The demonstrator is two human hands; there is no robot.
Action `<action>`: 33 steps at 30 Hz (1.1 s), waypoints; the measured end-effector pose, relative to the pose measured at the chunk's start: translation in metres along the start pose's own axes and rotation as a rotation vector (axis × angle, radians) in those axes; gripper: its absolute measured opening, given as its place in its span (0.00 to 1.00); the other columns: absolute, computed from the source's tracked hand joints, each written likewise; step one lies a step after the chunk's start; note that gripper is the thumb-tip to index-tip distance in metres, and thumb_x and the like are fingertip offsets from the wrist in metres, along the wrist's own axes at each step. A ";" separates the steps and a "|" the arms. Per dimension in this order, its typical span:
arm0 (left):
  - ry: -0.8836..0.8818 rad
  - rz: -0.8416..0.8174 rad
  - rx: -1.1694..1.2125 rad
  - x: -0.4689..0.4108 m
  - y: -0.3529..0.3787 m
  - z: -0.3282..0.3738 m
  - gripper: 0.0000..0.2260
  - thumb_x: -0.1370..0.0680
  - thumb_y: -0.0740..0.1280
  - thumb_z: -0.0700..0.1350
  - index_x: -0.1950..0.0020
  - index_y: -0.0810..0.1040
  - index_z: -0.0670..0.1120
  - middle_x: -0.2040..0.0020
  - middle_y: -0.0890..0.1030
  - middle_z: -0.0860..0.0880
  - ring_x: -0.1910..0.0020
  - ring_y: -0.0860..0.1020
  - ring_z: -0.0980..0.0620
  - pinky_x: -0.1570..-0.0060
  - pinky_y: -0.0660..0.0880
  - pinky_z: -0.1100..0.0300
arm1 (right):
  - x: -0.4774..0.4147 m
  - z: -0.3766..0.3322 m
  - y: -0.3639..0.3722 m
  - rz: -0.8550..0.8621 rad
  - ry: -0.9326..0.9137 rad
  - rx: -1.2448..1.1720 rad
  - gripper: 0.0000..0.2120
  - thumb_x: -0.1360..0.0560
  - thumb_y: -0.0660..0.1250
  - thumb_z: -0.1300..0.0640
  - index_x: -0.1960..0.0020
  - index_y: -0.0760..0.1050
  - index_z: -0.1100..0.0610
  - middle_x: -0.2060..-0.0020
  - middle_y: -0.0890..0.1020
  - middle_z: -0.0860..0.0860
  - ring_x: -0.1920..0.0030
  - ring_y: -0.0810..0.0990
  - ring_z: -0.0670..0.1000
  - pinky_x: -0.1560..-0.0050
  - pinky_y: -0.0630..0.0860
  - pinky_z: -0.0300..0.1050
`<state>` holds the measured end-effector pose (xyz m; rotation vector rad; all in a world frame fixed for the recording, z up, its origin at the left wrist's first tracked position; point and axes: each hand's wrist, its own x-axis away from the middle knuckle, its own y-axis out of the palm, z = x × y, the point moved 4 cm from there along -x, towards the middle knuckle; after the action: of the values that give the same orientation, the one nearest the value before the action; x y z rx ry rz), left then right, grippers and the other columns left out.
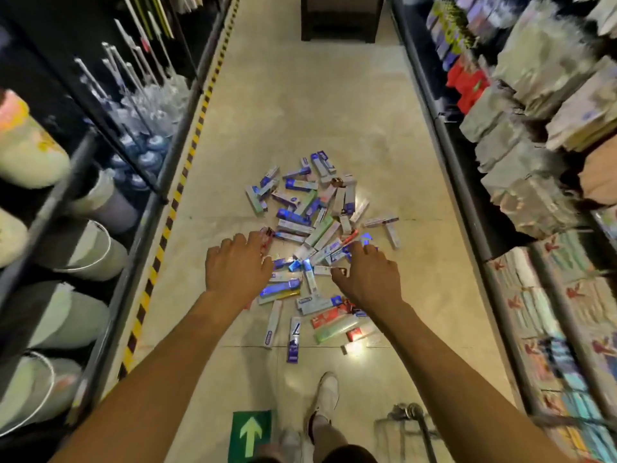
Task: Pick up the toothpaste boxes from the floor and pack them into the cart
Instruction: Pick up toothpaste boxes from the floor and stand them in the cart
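Observation:
A heap of several toothpaste boxes (310, 225), mostly blue, white, green and red, lies scattered on the beige aisle floor. Both my arms reach forward over it. My left hand (235, 264) hovers above the heap's left edge, fingers loosely curled and holding nothing. My right hand (369, 277) hangs over the heap's right side, fingers spread and bent downward, with nothing in its grip. Part of a metal cart frame with a wheel (409, 417) shows at the bottom right, beside my feet.
Dark shelves line both sides: buckets (83, 250) and brushes on the left, packaged goods (534, 182) on the right. A yellow-black hazard stripe (173, 202) runs along the left shelf base. A green arrow sticker (250, 434) marks the floor. A dark stand (340, 18) blocks the aisle's far end.

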<state>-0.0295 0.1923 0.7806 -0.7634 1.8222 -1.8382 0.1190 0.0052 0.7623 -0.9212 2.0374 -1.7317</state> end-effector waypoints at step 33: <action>-0.140 -0.420 0.145 -0.090 0.915 -0.066 0.30 0.26 0.69 0.64 0.37 0.67 0.43 0.47 0.73 0.45 0.56 0.74 0.45 0.65 0.65 0.54 | -0.114 0.044 0.918 -0.258 0.570 -0.219 0.29 0.22 0.66 0.38 0.31 0.59 0.53 0.42 0.70 0.51 0.44 0.72 0.51 0.56 0.76 0.47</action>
<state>-0.0703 0.2685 -0.1374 -1.2585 1.5030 -2.0799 -0.0165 0.1022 -0.1492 -0.8503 2.6044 -2.1269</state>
